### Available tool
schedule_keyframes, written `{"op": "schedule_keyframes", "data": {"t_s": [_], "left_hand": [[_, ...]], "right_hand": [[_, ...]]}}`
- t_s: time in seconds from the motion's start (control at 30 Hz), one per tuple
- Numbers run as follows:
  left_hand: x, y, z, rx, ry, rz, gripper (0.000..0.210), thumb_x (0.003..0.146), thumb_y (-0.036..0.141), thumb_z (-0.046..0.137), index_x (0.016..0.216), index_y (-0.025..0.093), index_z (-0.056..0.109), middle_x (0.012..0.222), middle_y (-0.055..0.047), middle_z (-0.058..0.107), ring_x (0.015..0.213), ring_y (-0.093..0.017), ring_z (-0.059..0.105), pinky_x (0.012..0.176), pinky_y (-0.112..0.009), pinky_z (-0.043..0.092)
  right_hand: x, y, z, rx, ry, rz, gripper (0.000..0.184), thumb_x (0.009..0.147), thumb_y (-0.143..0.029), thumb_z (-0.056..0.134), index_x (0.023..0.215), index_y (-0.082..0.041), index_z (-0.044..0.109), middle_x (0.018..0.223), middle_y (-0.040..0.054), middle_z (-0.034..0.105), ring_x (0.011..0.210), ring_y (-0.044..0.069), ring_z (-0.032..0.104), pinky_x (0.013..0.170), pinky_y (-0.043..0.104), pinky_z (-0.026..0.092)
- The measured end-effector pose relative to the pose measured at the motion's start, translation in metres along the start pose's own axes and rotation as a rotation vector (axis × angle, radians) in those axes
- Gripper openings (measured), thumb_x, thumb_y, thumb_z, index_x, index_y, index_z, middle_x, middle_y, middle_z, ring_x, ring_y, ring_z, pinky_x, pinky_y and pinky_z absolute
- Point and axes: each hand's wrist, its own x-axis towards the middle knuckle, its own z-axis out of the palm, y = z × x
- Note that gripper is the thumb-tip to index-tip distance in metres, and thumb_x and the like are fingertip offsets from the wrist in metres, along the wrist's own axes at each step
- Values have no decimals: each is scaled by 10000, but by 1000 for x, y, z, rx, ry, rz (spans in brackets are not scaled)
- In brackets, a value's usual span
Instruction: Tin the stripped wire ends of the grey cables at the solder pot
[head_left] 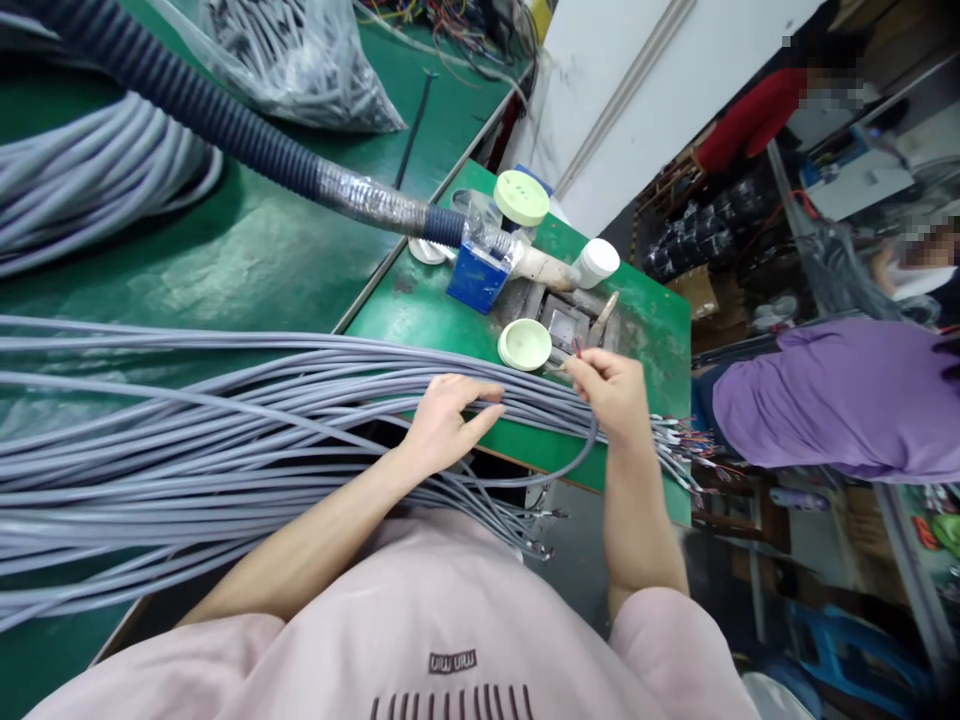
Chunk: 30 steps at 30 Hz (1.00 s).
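Note:
A thick bundle of grey cables (195, 440) lies across the green bench (247, 270), its stripped coloured ends (686, 440) hanging off the right edge. My left hand (444, 420) rests flat on the bundle, fingers spread over the cables. My right hand (611, 390) pinches the end of one grey cable (570, 462), which loops below the wrist; its red wire tips point at a small metal fixture (564, 325). A pale green round lid (524, 344) lies just left of that hand.
A black corrugated hose (225, 125) runs to a blue block (478, 275). A green-lidded jar (520, 198), a white jar (598, 262), a bag of cables (300, 60) and another cable coil (82, 190) sit behind. A person in purple (832, 400) bends at right.

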Motion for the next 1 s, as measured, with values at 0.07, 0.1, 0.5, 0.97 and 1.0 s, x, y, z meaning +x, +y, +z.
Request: {"op": "schedule_keyframes", "data": {"t_s": [0.07,0.1,0.5,0.97,1.0], "left_hand": [[-3,2,11,-269,64,-58,212,811,330,660,967,188,680,923,-50,729,894,-190,651,882,-364,466],[-4,3,16,-416,71,-95,256,779,336,694,983,184,676,913,-51,726,882,-186,656,860,-348,485],[-8,12,48,-871,330,-217,175,724,348,741,758,193,668,734,14,627,635,-107,575,655,-270,488],[-20,14,46,-691,130,-134,386,730,446,729,1027,204,680,821,-34,675,726,-145,614,716,-298,503],[-21,14,47,-783,19,-193,407,744,472,710,1033,186,676,758,-28,667,687,-147,625,698,-297,509]], "right_hand": [[-24,-2,19,177,16,34,238,782,-397,628,683,-182,656,480,-49,507,404,82,412,409,214,309],[-33,-2,29,250,21,48,231,790,-400,628,712,-186,667,485,-50,509,402,79,412,405,212,313],[-74,-1,60,510,-144,93,286,850,-433,582,708,-190,629,534,-44,539,414,65,448,412,197,357],[-103,7,63,796,-99,229,531,845,-457,587,1324,-301,420,514,-93,531,330,62,300,333,182,204],[-104,7,64,795,-105,230,538,843,-464,587,1328,-304,416,523,-90,540,329,64,309,328,184,213]]}}
